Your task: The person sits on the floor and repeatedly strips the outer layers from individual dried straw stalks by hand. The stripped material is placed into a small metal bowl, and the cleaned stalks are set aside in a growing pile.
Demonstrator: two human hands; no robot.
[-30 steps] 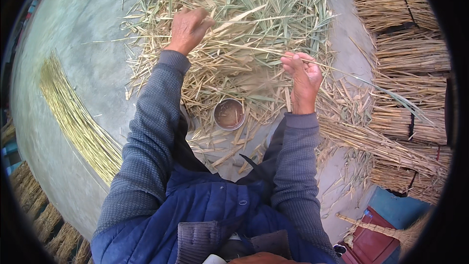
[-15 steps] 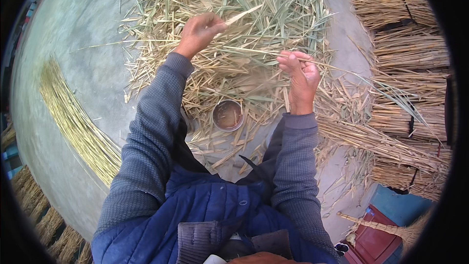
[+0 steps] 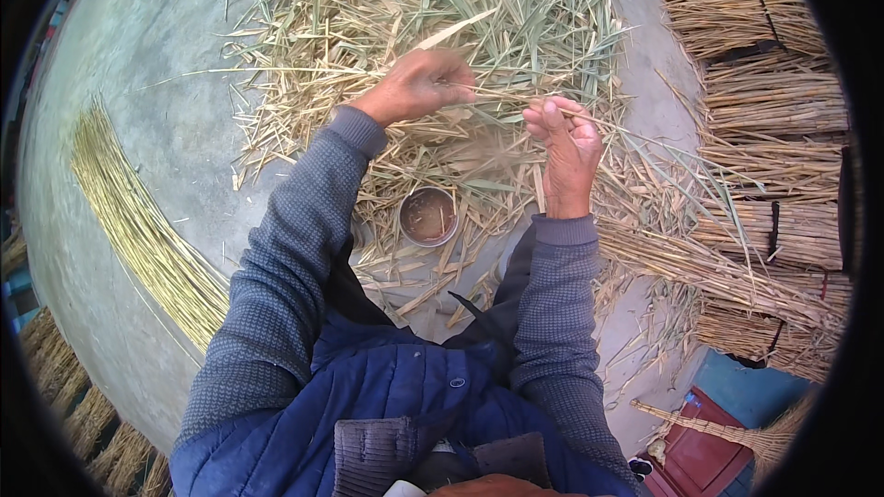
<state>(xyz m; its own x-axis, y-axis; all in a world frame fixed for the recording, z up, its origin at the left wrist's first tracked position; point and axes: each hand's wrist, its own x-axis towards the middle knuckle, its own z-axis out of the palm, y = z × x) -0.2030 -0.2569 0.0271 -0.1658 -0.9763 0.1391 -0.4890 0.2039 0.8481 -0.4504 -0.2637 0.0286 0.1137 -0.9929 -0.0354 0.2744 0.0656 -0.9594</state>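
Note:
A long thin reed stalk point(image 3: 516, 95) stretches across in front of me, its thin tip out to the left. My right hand point(image 3: 565, 149) pinches it between thumb and fingers, palm turned up. Close by on the left, my left hand point(image 3: 419, 86) is closed around the same stalk, its fingers slightly blurred. Right of my right hand the stalk runs on and carries narrow green leaves point(image 3: 723, 189). Under both hands spreads a heap of stripped leaves point(image 3: 516, 9), dry and greenish. One broad dry leaf point(image 3: 458, 29) shows just beyond my left hand.
A round metal tin point(image 3: 429, 217) stands between my legs. On the left floor lies a bundle of yellow-green stalks point(image 3: 138, 221). Tied reed bundles point(image 3: 773, 101) are stacked at right, with loose stalks point(image 3: 718, 274) nearer me. A straw broom point(image 3: 709, 426) rests by a dark red object point(image 3: 704, 456).
My left hand has moved right along the stalk, close to my right hand. The right hand has stayed in place. The leafy part at the right has shifted slightly toward the left.

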